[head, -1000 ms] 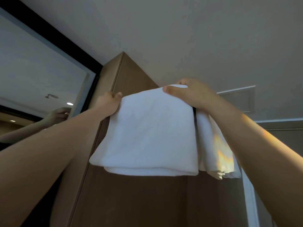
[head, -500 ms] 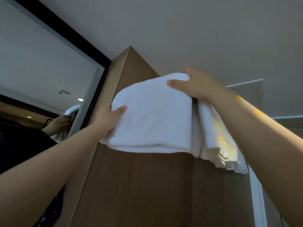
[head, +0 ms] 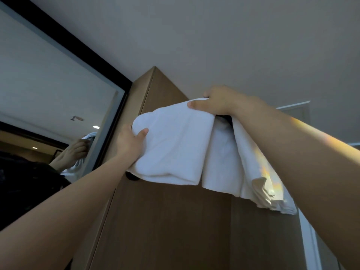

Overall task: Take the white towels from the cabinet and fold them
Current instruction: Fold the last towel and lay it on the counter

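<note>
A bundle of white towels [head: 175,145] hangs over the top front edge of a tall brown wooden cabinet [head: 175,221], seen from below. My left hand [head: 130,143] grips the bundle's left edge, thumb curled over the cloth. My right hand [head: 216,101] grips the top of the bundle near the cabinet's upper edge, thumb on the front. A second towel fold [head: 224,156] and thinner layered cloth [head: 266,188] droop to the right under my right forearm.
A large black-framed mirror [head: 48,94] fills the left wall and reflects my left hand with a towel. The ceiling [head: 233,36] is close above the cabinet. A white door frame [head: 309,240] stands at the right of the cabinet.
My left hand has dropped from the towel's top corner to its left edge. The bundle has slid out and sagged lower on the right, showing more folds.
</note>
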A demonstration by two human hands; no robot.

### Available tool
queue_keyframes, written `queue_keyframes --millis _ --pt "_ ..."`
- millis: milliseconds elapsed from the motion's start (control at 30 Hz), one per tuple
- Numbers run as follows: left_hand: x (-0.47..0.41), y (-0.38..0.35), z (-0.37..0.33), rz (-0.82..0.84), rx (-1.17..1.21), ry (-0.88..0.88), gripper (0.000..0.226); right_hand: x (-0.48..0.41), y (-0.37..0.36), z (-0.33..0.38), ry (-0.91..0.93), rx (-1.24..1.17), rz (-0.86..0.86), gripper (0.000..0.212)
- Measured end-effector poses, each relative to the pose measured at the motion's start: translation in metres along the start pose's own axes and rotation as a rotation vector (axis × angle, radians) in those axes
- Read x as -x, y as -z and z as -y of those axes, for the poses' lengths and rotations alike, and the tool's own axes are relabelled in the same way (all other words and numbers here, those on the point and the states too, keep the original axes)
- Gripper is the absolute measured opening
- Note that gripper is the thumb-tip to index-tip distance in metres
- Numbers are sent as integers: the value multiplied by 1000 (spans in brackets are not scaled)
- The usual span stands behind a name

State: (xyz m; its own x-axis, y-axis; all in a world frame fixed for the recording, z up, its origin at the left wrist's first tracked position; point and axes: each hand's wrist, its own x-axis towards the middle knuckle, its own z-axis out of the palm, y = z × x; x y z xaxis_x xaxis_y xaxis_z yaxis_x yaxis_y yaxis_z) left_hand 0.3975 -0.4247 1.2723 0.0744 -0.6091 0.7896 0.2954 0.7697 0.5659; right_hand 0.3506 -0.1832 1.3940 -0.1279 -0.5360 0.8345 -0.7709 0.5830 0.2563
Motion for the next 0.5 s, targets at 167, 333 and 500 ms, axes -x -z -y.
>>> queue_keyframes --millis 167,333,500 --pt "14 -1 4 35 -7 42 54 4 -15 0 -81 -43 -132 68" --pt "52 13 -18 63 -49 -176 64 44 -15 4 -94 -192 -174 76" --pt "116 29 -60 273 -26 -420 76 140 -50 5 99 -339 -648 27"
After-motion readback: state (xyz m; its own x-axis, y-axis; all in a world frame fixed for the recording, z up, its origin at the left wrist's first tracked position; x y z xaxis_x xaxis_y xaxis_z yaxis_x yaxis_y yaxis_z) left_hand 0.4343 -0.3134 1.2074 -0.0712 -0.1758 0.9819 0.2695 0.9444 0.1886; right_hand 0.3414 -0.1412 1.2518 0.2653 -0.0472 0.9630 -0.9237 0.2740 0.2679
